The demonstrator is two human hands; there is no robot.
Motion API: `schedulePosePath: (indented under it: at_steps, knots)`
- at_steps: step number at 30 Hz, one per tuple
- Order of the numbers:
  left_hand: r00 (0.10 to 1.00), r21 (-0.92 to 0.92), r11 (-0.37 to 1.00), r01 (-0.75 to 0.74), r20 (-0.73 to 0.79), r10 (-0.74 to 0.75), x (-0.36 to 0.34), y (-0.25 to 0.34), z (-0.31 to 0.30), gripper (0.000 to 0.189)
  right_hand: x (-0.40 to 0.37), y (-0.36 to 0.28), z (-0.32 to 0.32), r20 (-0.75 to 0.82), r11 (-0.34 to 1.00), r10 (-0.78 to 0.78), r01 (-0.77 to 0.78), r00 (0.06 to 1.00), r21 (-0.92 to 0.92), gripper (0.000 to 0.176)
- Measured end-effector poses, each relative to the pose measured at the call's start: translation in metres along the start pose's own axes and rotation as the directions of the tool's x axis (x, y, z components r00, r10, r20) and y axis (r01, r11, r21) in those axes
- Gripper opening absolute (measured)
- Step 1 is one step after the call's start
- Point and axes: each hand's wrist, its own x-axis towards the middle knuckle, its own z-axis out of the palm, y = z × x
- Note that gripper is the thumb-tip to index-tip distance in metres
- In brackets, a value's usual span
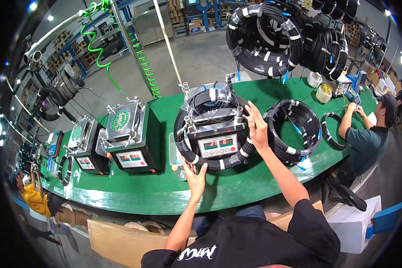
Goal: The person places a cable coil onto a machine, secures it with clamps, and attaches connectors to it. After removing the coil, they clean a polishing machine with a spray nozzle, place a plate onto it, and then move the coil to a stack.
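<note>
A large coil of black cable, bound with white tape, is tilted up around the front of a polishing-type machine with a red digital display. My left hand grips the coil's lower left edge, thumb in front. On the upper right of the same coil, my right hand is closed against its outer side. Some fingers of both hands are hidden behind the cable. Thin loose cable strands cross the machine's top. A clear plastic container is partly hidden behind the coil at the left.
Two similar machines stand to the left on the green table. Right of me sits a stack of black coils. More coils hang beyond the table. A co-worker works at the right, another person at far left.
</note>
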Motion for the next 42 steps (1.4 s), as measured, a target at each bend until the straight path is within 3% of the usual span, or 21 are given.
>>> schedulePosePath:
  at_steps: [6, 8, 10, 14, 16, 18, 20, 22, 24, 26, 28, 29, 30, 32, 34, 35, 36, 38, 39, 42]
  knots:
    - [0.981, -0.143, 0.987, 0.068, 0.188, -0.041, -0.009, 0.004, -0.022, 0.104, -0.006, -0.036, -0.005, -0.104, 0.980, 0.023, -0.043, 0.994, -0.193, 0.042]
    - [0.972, -0.127, 0.990, 0.066, 0.233, -0.035, -0.008, -0.004, -0.032, 0.097, -0.009, -0.038, -0.012, -0.102, 0.952, -0.041, 0.008, 0.994, -0.306, 0.033]
    - [0.963, -0.110, 0.991, 0.073, 0.268, -0.041, -0.008, -0.005, -0.038, 0.094, -0.010, -0.037, -0.011, -0.064, 0.973, -0.018, 0.003, 0.998, -0.233, 0.027]
    - [0.951, -0.112, 0.989, 0.097, 0.304, -0.059, -0.008, -0.005, -0.043, 0.090, -0.002, -0.037, -0.011, -0.011, 0.919, 0.390, -0.389, 0.921, 0.069, 0.020]
    - [0.946, -0.117, 0.988, 0.103, 0.318, -0.061, -0.008, -0.002, -0.044, 0.090, 0.010, -0.038, -0.014, 0.120, 0.793, 0.522, -0.532, 0.845, 0.297, 0.023]
    - [0.944, -0.111, 0.988, 0.107, 0.322, -0.066, -0.006, 0.002, -0.044, 0.091, 0.017, -0.056, -0.029, 0.219, 0.572, 0.690, -0.705, 0.690, 0.420, 0.020]
    - [0.944, -0.095, 0.989, 0.116, 0.321, -0.080, -0.008, 0.005, -0.042, 0.094, 0.009, -0.043, -0.024, 0.154, 0.879, 0.459, -0.473, 0.875, 0.063, 0.015]
    - [0.947, -0.087, 0.992, 0.095, 0.314, -0.063, -0.009, 0.002, -0.041, 0.096, 0.007, -0.057, -0.019, 0.068, 0.969, 0.241, -0.236, 0.968, -0.079, 0.015]
    - [0.945, -0.079, 0.993, 0.090, 0.322, -0.060, -0.008, -0.002, -0.042, 0.097, 0.005, -0.060, -0.015, 0.081, 0.961, 0.208, -0.188, 0.975, -0.203, 0.014]
    - [0.940, -0.077, 0.992, 0.095, 0.335, -0.064, -0.007, -0.006, -0.045, 0.099, 0.004, -0.045, -0.005, 0.004, 0.975, 0.181, -0.179, 0.984, -0.132, 0.013]
    - [0.942, -0.082, 0.992, 0.093, 0.331, -0.061, -0.008, 0.000, -0.043, 0.100, 0.014, -0.050, -0.012, 0.091, 0.880, 0.473, -0.475, 0.877, 0.002, 0.018]
    - [0.943, -0.084, 0.992, 0.090, 0.329, -0.058, -0.009, 0.003, -0.041, 0.100, 0.010, -0.031, -0.007, 0.111, 0.834, 0.500, -0.512, 0.859, 0.208, 0.019]
    - [0.943, -0.080, 0.993, 0.092, 0.326, -0.061, -0.009, 0.005, -0.040, 0.101, 0.013, -0.039, -0.014, 0.229, 0.669, 0.611, -0.649, 0.758, 0.361, 0.022]
    - [0.943, -0.070, 0.993, 0.098, 0.325, -0.071, -0.010, 0.007, -0.039, 0.102, 0.019, -0.035, -0.024, 0.315, 0.668, 0.620, -0.694, 0.718, 0.267, 0.021]
    - [0.942, -0.079, 0.992, 0.099, 0.329, -0.068, -0.010, 0.009, -0.039, 0.102, 0.021, -0.053, -0.028, 0.187, 0.870, 0.493, -0.475, 0.850, -0.134, 0.021]
    - [0.942, -0.083, 0.991, 0.101, 0.330, -0.068, -0.010, 0.010, -0.039, 0.102, 0.019, -0.061, -0.026, 0.155, 0.880, 0.400, -0.331, 0.903, -0.341, 0.021]
    - [0.944, -0.079, 0.992, 0.102, 0.324, -0.071, -0.011, 0.009, -0.039, 0.102, 0.012, -0.062, -0.020, 0.047, 0.915, 0.256, -0.226, 0.966, -0.335, 0.020]
    - [0.946, -0.072, 0.992, 0.101, 0.315, -0.073, -0.011, 0.008, -0.038, 0.102, 0.007, -0.060, -0.013, 0.049, 0.925, 0.273, -0.248, 0.961, -0.289, 0.020]
    - [0.946, -0.070, 0.992, 0.108, 0.315, -0.081, -0.012, 0.009, -0.038, 0.102, 0.006, -0.053, -0.009, -0.015, 0.949, 0.184, -0.181, 0.983, -0.257, 0.017]
    - [0.947, -0.078, 0.990, 0.115, 0.309, -0.086, -0.011, 0.011, -0.038, 0.101, 0.010, -0.040, -0.017, 0.124, 0.932, 0.362, -0.361, 0.924, -0.032, 0.017]
